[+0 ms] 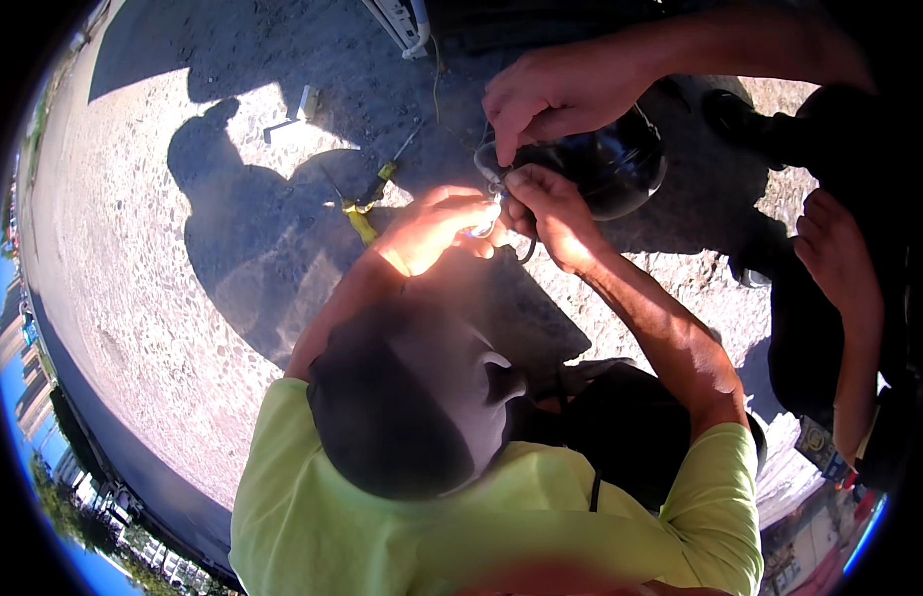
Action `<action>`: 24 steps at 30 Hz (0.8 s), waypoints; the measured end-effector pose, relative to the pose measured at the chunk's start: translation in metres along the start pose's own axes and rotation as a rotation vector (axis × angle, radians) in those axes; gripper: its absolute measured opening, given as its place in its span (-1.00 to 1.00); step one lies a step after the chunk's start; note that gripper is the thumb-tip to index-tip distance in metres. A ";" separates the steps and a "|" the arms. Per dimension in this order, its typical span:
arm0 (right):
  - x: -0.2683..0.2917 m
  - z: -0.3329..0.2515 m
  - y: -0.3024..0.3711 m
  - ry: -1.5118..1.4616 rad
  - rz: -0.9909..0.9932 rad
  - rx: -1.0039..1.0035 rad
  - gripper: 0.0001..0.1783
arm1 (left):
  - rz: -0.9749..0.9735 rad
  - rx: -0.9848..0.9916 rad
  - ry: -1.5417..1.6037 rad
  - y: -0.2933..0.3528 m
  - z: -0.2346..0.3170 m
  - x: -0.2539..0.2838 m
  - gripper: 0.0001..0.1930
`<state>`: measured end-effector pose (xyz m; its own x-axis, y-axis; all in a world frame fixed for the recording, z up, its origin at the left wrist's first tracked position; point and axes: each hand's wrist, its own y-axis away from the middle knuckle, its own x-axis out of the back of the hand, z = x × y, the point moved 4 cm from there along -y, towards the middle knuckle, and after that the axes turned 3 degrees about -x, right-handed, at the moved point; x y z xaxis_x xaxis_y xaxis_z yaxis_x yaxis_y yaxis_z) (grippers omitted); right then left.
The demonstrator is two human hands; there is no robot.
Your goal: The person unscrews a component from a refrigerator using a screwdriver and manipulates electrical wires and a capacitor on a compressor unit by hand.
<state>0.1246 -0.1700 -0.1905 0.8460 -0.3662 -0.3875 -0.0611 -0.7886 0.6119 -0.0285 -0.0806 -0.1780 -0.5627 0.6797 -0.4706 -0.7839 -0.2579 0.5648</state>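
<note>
Neither of my own hands shows. In front of me a person in a yellow-green shirt [332, 517] and dark cap [382, 407] bends forward. That person's left hand [426, 233] and right hand [559, 214] pinch a small pale piece [486, 226] with thin wires, too glare-washed to name. A black cable [530, 250] hangs below their fingers. From the upper right, another person's hand [570, 94] reaches down with fingers close to the same spot. A glossy black rounded object [620, 169] lies just beyond the hands, partly covered.
Two yellow-handled tools, likely screwdrivers [386, 171] [360, 223], lie on the stony ground [124, 278] to the left. A small pale block [307, 103] sits farther off. A white metal frame [407, 30] stands at the top. Another hand [834, 243] rests near dark trousers at right.
</note>
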 end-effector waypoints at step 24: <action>-0.002 -0.001 -0.006 -0.157 0.002 -0.077 -0.78 | 0.378 -0.507 -0.564 0.006 0.003 -0.009 -0.88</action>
<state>0.1239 -0.1643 -0.1926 0.7523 -0.4451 -0.4858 -0.0167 -0.7500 0.6613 -0.0270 -0.0856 -0.1684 -0.7012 0.6917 0.1732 -0.6679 -0.7222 0.1802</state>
